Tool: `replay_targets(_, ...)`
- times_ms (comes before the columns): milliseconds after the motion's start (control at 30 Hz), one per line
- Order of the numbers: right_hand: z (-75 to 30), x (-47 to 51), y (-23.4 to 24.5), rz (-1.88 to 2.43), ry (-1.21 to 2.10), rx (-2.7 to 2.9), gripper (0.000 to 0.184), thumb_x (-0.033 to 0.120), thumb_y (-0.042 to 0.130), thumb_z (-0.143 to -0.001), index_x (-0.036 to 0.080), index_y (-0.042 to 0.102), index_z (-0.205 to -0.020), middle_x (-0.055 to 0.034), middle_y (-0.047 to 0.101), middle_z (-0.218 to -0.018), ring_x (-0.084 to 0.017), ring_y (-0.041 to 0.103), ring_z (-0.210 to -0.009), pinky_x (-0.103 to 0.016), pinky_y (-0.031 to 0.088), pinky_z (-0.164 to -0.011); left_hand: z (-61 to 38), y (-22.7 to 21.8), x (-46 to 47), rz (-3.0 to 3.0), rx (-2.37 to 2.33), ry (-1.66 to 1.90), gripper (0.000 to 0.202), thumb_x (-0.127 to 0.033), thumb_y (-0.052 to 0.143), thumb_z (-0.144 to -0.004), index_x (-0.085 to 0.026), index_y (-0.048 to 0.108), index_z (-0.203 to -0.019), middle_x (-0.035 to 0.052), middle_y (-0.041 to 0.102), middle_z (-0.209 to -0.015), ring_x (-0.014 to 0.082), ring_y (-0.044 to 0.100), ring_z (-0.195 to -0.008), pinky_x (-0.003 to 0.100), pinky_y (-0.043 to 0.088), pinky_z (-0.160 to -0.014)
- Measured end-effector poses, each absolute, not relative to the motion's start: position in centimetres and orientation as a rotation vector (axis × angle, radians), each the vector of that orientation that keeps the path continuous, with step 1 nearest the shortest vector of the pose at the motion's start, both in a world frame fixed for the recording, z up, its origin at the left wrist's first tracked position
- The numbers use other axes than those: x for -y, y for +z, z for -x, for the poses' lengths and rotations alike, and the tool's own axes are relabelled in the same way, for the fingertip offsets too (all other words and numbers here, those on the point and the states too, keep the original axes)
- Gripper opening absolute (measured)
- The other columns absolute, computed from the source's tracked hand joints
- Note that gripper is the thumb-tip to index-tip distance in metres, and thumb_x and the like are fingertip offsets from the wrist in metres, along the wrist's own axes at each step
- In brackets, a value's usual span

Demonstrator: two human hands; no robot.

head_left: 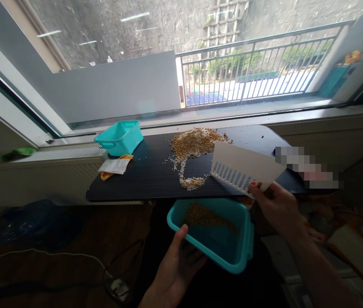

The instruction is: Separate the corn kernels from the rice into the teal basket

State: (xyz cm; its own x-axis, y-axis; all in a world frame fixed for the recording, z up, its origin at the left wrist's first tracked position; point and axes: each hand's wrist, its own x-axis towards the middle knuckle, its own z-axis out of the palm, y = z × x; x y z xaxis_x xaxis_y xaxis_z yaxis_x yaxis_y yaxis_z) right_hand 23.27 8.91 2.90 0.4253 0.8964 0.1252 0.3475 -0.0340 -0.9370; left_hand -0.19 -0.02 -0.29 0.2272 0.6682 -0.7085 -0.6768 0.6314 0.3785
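My left hand (pixel 177 261) grips the near rim of a teal plastic bin (pixel 229 250), held just below the front edge of the black tabletop (pixel 146 171). Some yellow-brown grains (pixel 205 217) lie inside the bin. My right hand (pixel 273 204) holds a white slotted scoop (pixel 244 167) by its corner, slots facing down-left over the table's front edge. A big pile of mixed grains (pixel 194 143) lies on the far part of the table. A thin trail leads from it to a small heap (pixel 192 182) beside the scoop.
A second teal bin (pixel 120 137) stands at the table's far left, with a white paper on an orange cloth (pixel 114 167) in front of it. A window and railing lie beyond. Cables and a power plug (pixel 119 288) lie on the dark floor at left.
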Motion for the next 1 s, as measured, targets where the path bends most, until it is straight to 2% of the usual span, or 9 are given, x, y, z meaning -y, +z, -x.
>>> replay_targets(233,-21.6,-9.0,3.7,1.380,0.856,1.191,0.020,0.040,0.073,-0.061,0.023,0.066,-0.069,-0.0010,0.071,-0.067,-0.019,0.067,-0.063,-0.028,0.055,-0.061,0.4,-0.5,-0.2,0.022,-1.010,0.913,0.062,-0.049,0.057,-0.085,-0.013,0.047,-0.135,0.0161,0.062,-0.128,0.0283,0.064,-0.106,0.041,0.044,-0.101)
replay_targets(1000,-21.6,-9.1,4.2,1.336,0.948,1.254,0.026,0.044,0.077,-0.058,0.022,0.067,-0.067,-0.0009,0.069,-0.064,-0.016,0.064,-0.059,-0.026,0.054,-0.059,0.5,0.0,-0.3,0.006,-1.006,0.912,0.060,-0.048,0.058,-0.084,-0.013,0.050,-0.132,0.0163,0.063,-0.126,0.0276,0.064,-0.105,0.040,0.046,-0.097)
